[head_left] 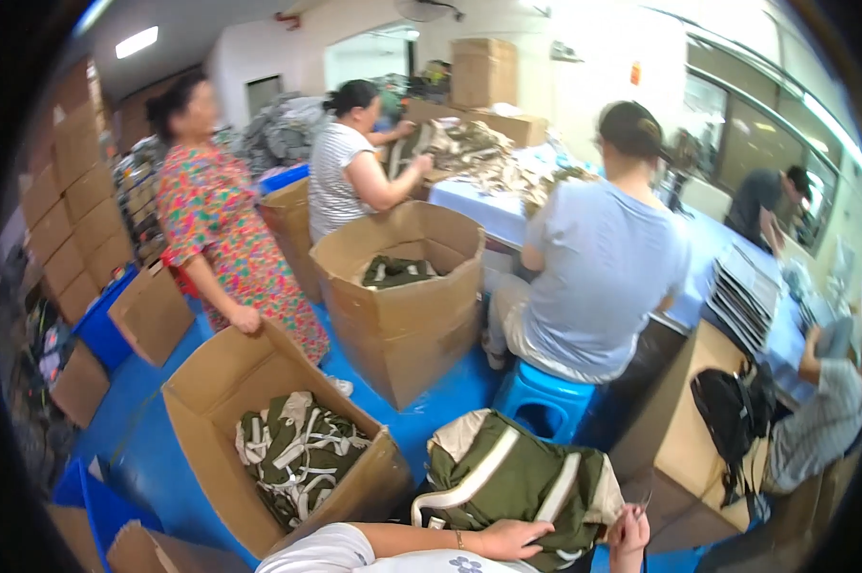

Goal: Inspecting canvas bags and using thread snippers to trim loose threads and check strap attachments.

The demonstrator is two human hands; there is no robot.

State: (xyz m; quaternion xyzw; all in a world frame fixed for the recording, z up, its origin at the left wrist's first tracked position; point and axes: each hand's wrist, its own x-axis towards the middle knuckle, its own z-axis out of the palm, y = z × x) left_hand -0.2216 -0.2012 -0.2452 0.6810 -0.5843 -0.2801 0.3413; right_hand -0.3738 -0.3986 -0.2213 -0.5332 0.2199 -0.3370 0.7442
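An olive-green cloth bag point(526, 477) with white straps and beige corners lies spread before me at the lower middle. My left hand point(509, 541) grips the bag's near edge, its fingers closed on the fabric. At the bag's beige right corner, my right hand point(628, 529) is closed in a pinch; a thin line sticks up from its fingers, too fine to name. To the left, a large open cardboard box point(206, 382) holds a heap of similar green pieces with white straps.
A second tall carton point(397, 325) with green cloth stands beyond. A person in a flowered dress point(230, 229) touches the near box. Another sits on a blue stool point(545, 401) ahead. Beige cloth covers part of the table point(488, 215). A black backpack point(736, 411) rests on cardboard at right.
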